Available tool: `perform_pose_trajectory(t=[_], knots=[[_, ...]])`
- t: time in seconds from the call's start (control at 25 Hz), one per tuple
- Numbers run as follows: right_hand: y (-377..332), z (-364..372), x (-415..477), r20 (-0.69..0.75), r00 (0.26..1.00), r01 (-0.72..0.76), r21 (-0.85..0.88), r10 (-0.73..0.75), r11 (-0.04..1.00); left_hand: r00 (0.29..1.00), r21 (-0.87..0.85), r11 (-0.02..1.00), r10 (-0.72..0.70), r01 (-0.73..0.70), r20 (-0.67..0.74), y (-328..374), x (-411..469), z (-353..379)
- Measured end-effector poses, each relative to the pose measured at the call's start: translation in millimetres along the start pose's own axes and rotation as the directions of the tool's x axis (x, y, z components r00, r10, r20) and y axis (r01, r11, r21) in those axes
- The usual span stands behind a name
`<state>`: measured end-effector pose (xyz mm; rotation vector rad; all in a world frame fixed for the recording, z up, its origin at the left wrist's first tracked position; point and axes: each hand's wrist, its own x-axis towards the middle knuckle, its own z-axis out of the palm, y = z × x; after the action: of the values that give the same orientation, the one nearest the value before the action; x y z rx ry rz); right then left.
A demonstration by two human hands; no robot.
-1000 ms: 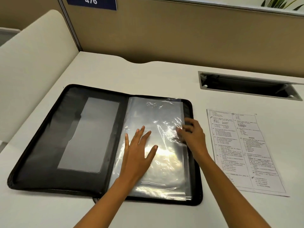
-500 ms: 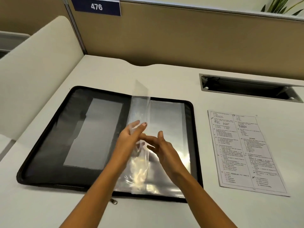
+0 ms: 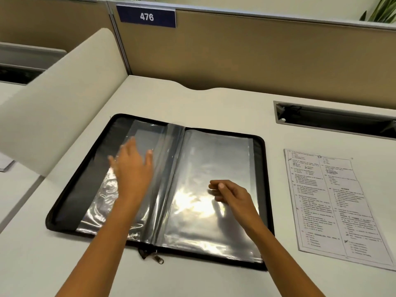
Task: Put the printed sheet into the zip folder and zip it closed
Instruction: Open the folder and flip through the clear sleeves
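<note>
Neither hand holds anything. The left hand (image 3: 132, 168) is spread flat, fingers apart, on a clear plastic sleeve (image 3: 120, 189) lying over the left half of the zip folder (image 3: 260, 168); the hand is blurred, so whether the palm presses the sleeve cannot be told. The right hand (image 3: 232, 194) hovers over or lightly touches the sleeves of the right half, fingers loosely curled with thumb and forefinger close together but pinching nothing visible. The folder lies open and flat near the middle of the desk (image 3: 214, 108), toward its left edge, black border all around, with the zipper pulls (image 3: 153, 256) at the near edge by the spine. The printed sheet (image 3: 334, 206) lies flat on the desk just beside the folder's right edge, not touching it. A cable slot (image 3: 334, 120) is sunk in the desk behind the sheet, and a blue plate reading 476 (image 3: 146, 17) hangs on the partition at the far edge.
</note>
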<state>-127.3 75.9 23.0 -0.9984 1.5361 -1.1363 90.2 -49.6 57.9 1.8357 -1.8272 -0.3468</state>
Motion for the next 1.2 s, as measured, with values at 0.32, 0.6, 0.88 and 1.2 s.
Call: perform_pose_trajectory(t=[0.32, 0.6, 0.88, 1.2], knots=[[-6, -49, 69, -0.104, 0.975, 0.103, -0.569, -0.196, 0.816, 0.939, 0.302, 0.922, 0.143, -0.241, 0.313, -34, -24, 57], [-3, -83, 126, 0.042, 0.992, 0.099, -0.829, -0.115, 0.551, 0.939, 0.115, 0.948, 0.266, -0.295, 0.220, -17, -44, 65], [-19, -69, 105, -0.047, 0.959, 0.214, -0.520, -0.278, 0.827, 0.848, -0.201, 0.885, 0.462, -0.421, 0.260, 23, -63, 75], [4, -32, -6, -0.262, 0.948, -0.134, 0.186, 0.180, 0.973, 0.835, -0.600, 0.749, 0.118, 0.280, 0.537, 63, -63, 56]])
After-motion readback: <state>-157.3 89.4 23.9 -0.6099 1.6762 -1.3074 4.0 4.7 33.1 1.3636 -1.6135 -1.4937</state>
